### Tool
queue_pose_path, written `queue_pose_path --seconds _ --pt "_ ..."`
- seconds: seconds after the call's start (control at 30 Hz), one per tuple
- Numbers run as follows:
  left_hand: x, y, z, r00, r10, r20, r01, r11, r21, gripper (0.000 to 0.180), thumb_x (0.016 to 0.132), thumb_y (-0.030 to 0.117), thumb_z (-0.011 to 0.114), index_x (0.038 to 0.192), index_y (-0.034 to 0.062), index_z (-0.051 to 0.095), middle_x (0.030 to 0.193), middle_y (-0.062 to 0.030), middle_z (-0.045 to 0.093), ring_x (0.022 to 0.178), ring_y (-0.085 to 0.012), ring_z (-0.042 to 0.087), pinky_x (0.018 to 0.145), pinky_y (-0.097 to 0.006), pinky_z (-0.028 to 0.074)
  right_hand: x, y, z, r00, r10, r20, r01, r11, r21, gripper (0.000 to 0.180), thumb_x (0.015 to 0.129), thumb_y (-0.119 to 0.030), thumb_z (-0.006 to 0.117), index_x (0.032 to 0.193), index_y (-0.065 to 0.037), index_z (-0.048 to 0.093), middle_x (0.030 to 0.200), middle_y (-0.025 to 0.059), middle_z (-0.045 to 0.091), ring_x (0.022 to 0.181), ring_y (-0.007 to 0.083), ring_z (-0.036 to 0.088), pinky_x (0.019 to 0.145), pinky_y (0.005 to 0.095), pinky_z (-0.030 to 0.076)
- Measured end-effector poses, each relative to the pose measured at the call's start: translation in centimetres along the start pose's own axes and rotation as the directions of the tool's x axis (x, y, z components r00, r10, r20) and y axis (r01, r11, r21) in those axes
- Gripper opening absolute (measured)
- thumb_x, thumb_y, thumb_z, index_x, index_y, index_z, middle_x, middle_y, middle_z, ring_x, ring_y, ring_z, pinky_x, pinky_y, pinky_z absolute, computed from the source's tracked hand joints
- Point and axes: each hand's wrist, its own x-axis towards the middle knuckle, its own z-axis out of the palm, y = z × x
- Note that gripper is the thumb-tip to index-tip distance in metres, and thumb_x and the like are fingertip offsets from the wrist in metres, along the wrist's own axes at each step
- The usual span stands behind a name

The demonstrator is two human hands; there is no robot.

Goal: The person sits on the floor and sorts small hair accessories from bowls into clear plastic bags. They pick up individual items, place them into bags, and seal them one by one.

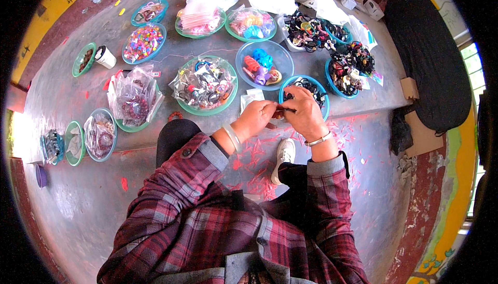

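A person in a plaid shirt sits at the edge of a wide grey concrete platform (67, 102), seen from above their head. Bowls of small colourful trinkets fan out across it from about nine o'clock round to two o'clock of the hands. A large green bowl of bagged pieces (205, 84) sits at ten o'clock, a clear blue bowl with bright plastic bits (263, 65) at twelve, and a smaller blue bowl of dark items (307, 91) directly behind the hands, from twelve to one o'clock.

The hands meet at the centre, over the platform's near edge. The left hand (255, 118) is curled, fingertips pinched toward the right. The right hand (303, 110) is curled too, its fingers closed over the same spot. Between them is a small reddish-brown piece (280, 112), gripped from both sides. Its long axis appears to run roughly left to right, from nine to three o'clock, though it is too small to be sure. Both hands touch it, and neither is nearer. Pink scraps litter the floor (358, 154) below.
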Motion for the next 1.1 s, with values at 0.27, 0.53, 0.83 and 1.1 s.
queue_pose_path --seconds 0.27,0.53,0.83,1.1 --pt "-0.3 0.6 -0.5 0.984 -0.172 0.055 0.178 0.970 -0.163 0.036 0.092 0.029 0.038 0.103 0.0010 0.057 0.095 -0.0072 0.059 0.084 -0.0152 0.060 0.063 -0.031 0.054 0.4 -0.8 -0.7 0.999 0.046 -0.027 -0.045 0.998 0.033 0.015 0.059 -0.003 0.060 0.072 -0.006 0.067 0.106 0.0152 0.057 0.104 0.0324 0.049 0.089 0.0373 0.041" --pt "-0.3 0.6 -0.4 0.990 -0.126 0.058 0.131 0.988 -0.086 0.036 0.092 0.032 0.037 0.097 0.0025 0.057 0.085 -0.0039 0.058 0.075 -0.0121 0.058 0.061 -0.029 0.053 0.0 -0.6 0.4 0.993 -0.036 0.115 0.039 0.999 -0.029 0.020 0.058 -0.003 0.065 0.078 -0.005 0.067 0.113 0.0128 0.055 0.110 0.0326 0.047 0.092 0.0375 0.039" --pt "-0.2 1.4 -0.7 0.990 -0.125 -0.058 0.109 0.967 -0.228 0.035 0.092 0.031 0.038 0.100 0.0019 0.057 0.079 -0.0039 0.060 0.067 -0.0117 0.059 0.057 -0.027 0.052 0.3 -0.8 -1.2 0.948 0.302 0.096 -0.317 0.894 0.318 0.040 0.065 -0.008 0.068 0.103 -0.008 0.057 0.089 0.0109 0.063 0.083 0.0229 0.062 0.073 0.0298 0.047" --pt "-0.5 1.9 -0.7 0.990 -0.133 -0.050 0.119 0.969 -0.217 0.038 0.093 0.034 0.036 0.109 0.0041 0.054 0.091 -0.0068 0.060 0.079 -0.0134 0.060 0.066 -0.027 0.051 0.4 -0.6 -1.2 0.977 0.214 0.008 -0.208 0.941 0.267 0.017 0.064 -0.007 0.068 0.081 -0.006 0.065 0.083 0.0087 0.060 0.077 0.0235 0.058 0.069 0.0311 0.047"
